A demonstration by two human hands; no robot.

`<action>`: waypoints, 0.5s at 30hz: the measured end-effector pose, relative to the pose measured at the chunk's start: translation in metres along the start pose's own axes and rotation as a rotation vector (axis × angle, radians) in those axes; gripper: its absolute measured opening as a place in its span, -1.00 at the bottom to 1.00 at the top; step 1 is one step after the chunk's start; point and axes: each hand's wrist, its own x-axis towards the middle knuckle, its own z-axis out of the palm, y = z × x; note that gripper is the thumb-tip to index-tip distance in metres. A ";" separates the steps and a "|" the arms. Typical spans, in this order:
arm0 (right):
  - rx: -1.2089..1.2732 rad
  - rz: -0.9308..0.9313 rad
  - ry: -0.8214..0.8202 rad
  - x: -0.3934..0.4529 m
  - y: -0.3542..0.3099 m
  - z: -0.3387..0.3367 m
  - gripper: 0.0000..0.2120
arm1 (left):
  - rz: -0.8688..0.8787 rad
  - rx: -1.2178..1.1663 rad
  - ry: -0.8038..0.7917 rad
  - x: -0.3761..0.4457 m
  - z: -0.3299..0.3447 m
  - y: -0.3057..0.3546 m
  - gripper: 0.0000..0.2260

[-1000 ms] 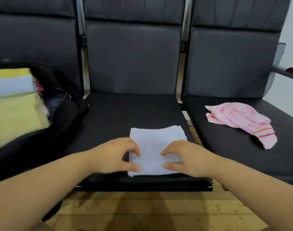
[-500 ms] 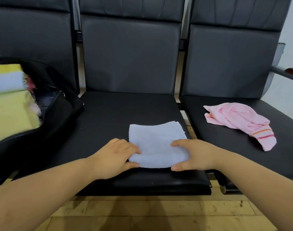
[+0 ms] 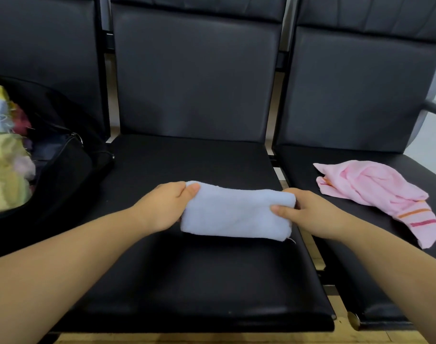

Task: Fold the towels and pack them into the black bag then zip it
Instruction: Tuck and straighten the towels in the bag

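Note:
A folded light blue towel (image 3: 236, 211) is held just above the middle black seat (image 3: 199, 281). My left hand (image 3: 162, 207) grips its left end, thumb on top. My right hand (image 3: 308, 212) grips its right end. An open black bag (image 3: 68, 170) lies on the left seat, with folded yellow and pale blue towels (image 3: 3, 165) inside. A crumpled pink towel (image 3: 375, 194) with orange and red stripes lies on the right seat.
Three black padded chairs stand side by side, their backrests (image 3: 194, 83) rising behind the seats. A narrow gap separates the middle and right seats. Wooden floor (image 3: 236, 340) shows below the seat edges.
The blue towel went from a flat square to a narrower folded bundle. Both hands moved to its ends and lifted it off the seat. The view shifted to the right.

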 end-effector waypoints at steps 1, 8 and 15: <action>0.012 0.028 0.009 0.005 0.000 0.002 -0.76 | -0.019 0.026 0.028 0.005 0.003 0.002 -0.63; -0.112 0.181 0.135 0.035 -0.001 0.021 -0.58 | -0.233 0.505 0.013 0.031 0.018 0.002 -0.58; -0.208 0.093 -0.043 0.043 -0.008 0.022 -0.66 | -0.328 0.339 -0.157 0.037 0.020 0.014 -0.51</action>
